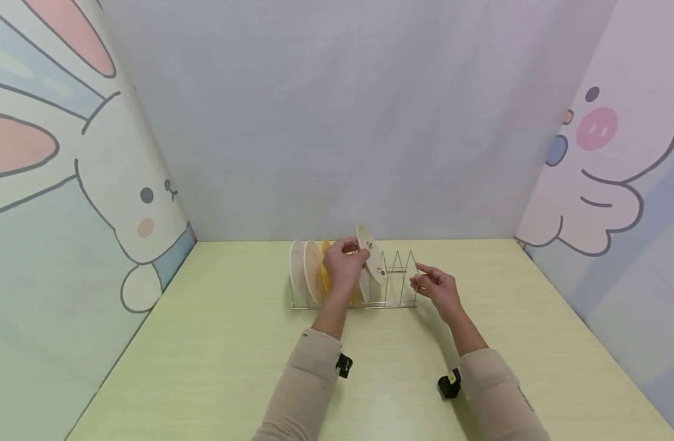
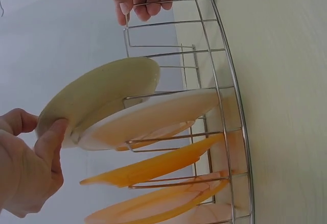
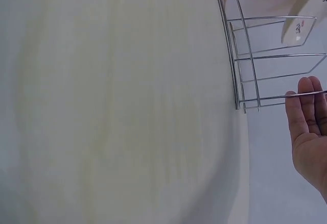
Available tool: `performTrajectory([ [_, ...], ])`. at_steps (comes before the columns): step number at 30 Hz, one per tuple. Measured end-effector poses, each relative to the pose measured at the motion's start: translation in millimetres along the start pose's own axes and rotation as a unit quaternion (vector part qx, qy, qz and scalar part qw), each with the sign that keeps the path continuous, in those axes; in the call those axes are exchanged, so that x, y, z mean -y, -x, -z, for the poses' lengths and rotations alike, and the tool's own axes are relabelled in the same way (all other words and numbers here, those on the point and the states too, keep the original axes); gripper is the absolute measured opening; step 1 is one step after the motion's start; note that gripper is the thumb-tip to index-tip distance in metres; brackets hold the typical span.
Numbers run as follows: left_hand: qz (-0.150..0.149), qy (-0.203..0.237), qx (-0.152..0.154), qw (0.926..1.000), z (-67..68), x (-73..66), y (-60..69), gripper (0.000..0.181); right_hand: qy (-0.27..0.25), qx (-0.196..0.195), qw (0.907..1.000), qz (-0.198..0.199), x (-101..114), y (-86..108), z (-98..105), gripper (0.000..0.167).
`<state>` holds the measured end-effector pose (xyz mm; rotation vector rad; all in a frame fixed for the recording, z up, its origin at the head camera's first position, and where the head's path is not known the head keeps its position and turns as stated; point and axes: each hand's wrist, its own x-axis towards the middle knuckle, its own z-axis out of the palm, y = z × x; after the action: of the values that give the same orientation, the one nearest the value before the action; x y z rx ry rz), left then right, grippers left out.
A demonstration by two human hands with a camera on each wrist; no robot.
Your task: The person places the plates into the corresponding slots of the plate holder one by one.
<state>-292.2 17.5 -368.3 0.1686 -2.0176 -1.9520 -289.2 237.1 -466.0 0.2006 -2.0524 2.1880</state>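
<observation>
My left hand [image 1: 345,266] pinches the rim of a cream plate [image 1: 377,263] with small dark marks on its face. In the left wrist view this plate [image 2: 110,83] tilts above the wire dish rack [image 2: 237,101], its lower edge near the rack's dividers. At the rack's right end, my right hand [image 1: 437,291] holds the end wire between thumb and fingers. The right wrist view shows these fingers [image 3: 306,104] against the wire, with the thumb hidden. A white plate [image 2: 153,114] stands in the rack beside the held one.
Further left in the rack stand an orange plate [image 2: 153,166], a pale orange plate [image 1: 313,272] and a white plate [image 1: 297,272]. The rack stands on a light wooden table [image 1: 215,343]. A grey-white curtain [image 1: 337,122] hangs behind it, with cartoon-printed panels at both sides.
</observation>
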Motion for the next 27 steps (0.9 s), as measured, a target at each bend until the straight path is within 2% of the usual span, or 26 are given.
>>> performTrajectory([
  [6,0.002,-0.025,-0.002,0.9997,-7.5,7.0,7.1,0.022,0.003,-0.001,1.0000,-0.002,1.7,-0.6,-0.2,0.038],
  [12,-0.009,-0.051,0.014,0.9986,-14.6,17.0,13.0,0.021,0.002,-0.001,1.0000,0.000,0.3,-1.0,0.4,0.039],
  [17,-0.039,-0.095,0.026,0.9944,-18.5,21.3,18.2,0.022,-0.001,0.001,1.0000,0.002,-0.8,-1.5,-0.4,0.040],
  [22,-0.078,-0.115,0.022,0.9900,-20.0,22.0,20.8,0.023,0.002,-0.004,1.0000,0.001,0.9,-1.6,-1.6,0.040],
  [27,-0.103,-0.151,0.018,0.9830,-19.3,23.7,23.4,0.016,-0.004,-0.002,0.9999,-0.011,2.8,0.2,-1.6,0.042],
])
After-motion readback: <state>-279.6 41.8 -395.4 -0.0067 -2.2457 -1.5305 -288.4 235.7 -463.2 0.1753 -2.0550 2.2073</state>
